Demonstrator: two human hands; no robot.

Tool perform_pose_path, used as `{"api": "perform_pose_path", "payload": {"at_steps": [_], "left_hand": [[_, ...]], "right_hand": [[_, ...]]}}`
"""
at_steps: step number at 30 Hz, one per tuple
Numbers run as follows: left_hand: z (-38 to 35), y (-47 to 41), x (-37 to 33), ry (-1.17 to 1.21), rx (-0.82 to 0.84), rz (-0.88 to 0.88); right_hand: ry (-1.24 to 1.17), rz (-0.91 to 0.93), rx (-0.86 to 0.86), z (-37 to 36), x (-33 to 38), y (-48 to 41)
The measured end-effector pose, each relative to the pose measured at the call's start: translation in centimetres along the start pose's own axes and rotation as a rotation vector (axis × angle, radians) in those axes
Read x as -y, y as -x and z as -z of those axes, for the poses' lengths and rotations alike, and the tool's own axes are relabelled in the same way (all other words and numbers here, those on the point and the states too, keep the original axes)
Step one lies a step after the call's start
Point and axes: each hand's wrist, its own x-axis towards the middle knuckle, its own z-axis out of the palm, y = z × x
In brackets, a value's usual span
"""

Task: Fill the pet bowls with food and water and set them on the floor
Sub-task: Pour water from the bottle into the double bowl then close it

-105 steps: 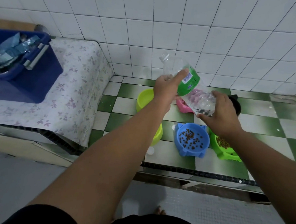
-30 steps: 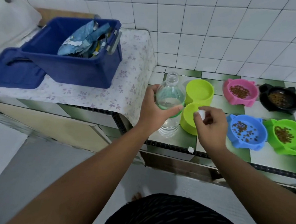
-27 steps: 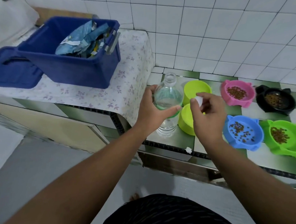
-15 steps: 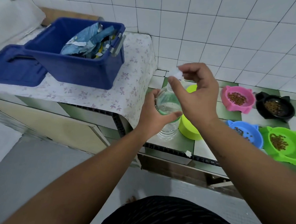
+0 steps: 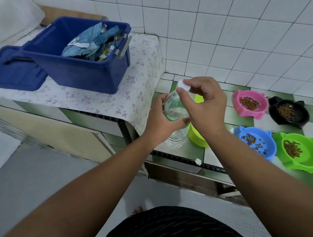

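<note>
Head view: the left hand [image 5: 160, 123] grips an upright clear water bottle [image 5: 175, 117] standing on the green-and-white tiled ledge [image 5: 221, 120], while the right hand [image 5: 206, 106] pinches the white cap [image 5: 183, 85] at its mouth. Kibble fills the pink bowl [image 5: 250, 104], black bowl [image 5: 288, 113], blue bowl [image 5: 255, 142] and green bowl [image 5: 299, 152] nearby.

No legible text anywhere (bottle [image 5: 173, 105] print too small)

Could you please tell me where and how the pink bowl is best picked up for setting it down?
Probably take the pink bowl by its rim, near and far edges, from above: it stands flat with kibble inside, so it should stay level, and the black bowl crowds its right side.
</note>
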Motion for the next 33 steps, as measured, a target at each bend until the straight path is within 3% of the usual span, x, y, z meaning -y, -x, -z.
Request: {"api": "perform_pose_path", "payload": {"at_steps": [11,15,28,33], "left_hand": [[0.1,0.2,0.0,0.008,0.046,0.001],[0.5,0.0,0.1,-0.02,0.04,0.002],[0.9,0.0,0.1,-0.039,0.03,-0.058],[1.0,-0.3,0.4,-0.036,0.058,-0.067]], "right_hand": [[0.075,0.011,0.054,-0.5,-0.3,-1.1],[-0.022,0.027,0.098,-0.6,-0.1,-0.2],[-0.187,-0.199,0.111,-0.8,0.6,-0.3],[-0.227,-0.237,0.431,0.6,-0.3,-1.6]]}}
